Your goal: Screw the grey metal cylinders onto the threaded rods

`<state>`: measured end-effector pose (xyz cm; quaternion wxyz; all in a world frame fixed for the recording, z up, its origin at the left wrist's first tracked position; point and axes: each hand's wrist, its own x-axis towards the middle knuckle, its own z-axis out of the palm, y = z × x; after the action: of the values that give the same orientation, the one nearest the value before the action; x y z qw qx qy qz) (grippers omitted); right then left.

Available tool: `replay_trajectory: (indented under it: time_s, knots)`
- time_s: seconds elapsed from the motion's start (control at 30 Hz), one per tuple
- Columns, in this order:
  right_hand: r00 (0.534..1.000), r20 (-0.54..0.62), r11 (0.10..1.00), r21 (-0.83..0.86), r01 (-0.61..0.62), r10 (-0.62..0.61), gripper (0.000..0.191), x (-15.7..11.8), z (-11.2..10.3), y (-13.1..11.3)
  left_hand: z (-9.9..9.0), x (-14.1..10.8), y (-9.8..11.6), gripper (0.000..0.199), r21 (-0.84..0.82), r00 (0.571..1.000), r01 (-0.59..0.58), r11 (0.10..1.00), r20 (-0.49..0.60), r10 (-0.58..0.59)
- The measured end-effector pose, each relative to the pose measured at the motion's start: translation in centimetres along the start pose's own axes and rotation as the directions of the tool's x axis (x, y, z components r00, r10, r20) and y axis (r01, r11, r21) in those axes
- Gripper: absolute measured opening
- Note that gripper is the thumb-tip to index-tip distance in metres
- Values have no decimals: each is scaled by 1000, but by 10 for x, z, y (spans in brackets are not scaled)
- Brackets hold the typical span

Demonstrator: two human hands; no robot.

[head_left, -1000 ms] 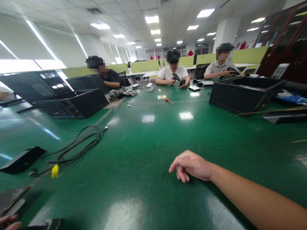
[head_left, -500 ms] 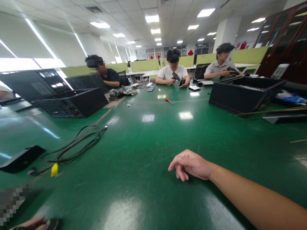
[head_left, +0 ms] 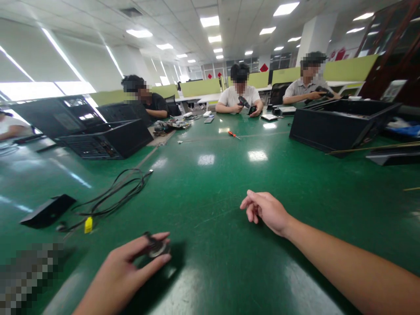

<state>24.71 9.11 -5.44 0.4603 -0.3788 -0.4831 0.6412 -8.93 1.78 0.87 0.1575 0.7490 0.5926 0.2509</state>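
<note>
My left hand (head_left: 123,269) grips a small dark round part (head_left: 158,248) with a greyish, metal-looking rim, between the thumb and the fingers. It is held low over the green table, and its exact kind cannot be made out. To the right, my right hand (head_left: 267,212) hovers at or just above the tabletop with loosely bent fingers and nothing in it. A looped black cable (head_left: 113,197) with a yellow tag (head_left: 88,225) lies beyond my left hand.
A black bent panel (head_left: 49,211) lies at the left. Black computer cases stand at left (head_left: 108,139) and right (head_left: 337,124). An orange screwdriver (head_left: 232,134) is on the green table (head_left: 197,192). Several people sit around; the one opposite (head_left: 241,94) holds a power drill.
My left hand has come in from the lower left edge with the dark round part. My right hand has risen slightly in view, and the view has shifted a little.
</note>
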Motion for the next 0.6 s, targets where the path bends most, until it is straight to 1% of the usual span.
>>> replay_trajectory:
  time_s: [0.03,0.07,0.13,0.2,0.27,0.3,0.37,0.47,0.6]
  knots:
    - [1000,-14,1000,18,12,-12,53,0,-1,0,14,13,14,37,-41,994,-12,999,112,16]
    - [999,-30,999,33,31,-30,51,0,-2,0,30,27,29,42,-92,981,-31,995,189,48]
    - [992,-102,996,42,74,-69,43,1,-5,0,61,54,58,49,-233,946,-94,968,283,160]
    - [969,-227,995,16,103,-96,32,3,-8,1,87,74,75,50,-358,914,-128,925,319,251]
    - [940,-324,994,-15,105,-104,27,5,-11,2,104,86,78,40,-426,911,-124,896,309,273]
    - [934,-343,994,-26,102,-105,27,6,-12,3,108,89,76,35,-432,915,-119,894,301,268]
    - [938,-328,993,-46,106,-115,26,6,-13,3,111,89,67,29,-419,922,-119,900,291,257]
    - [958,-243,986,-101,132,-153,25,4,-12,3,107,84,56,29,-436,930,-123,892,262,257]
    - [970,-108,949,-257,183,-217,23,-2,-7,2,103,82,53,28,-462,947,-140,876,197,255]
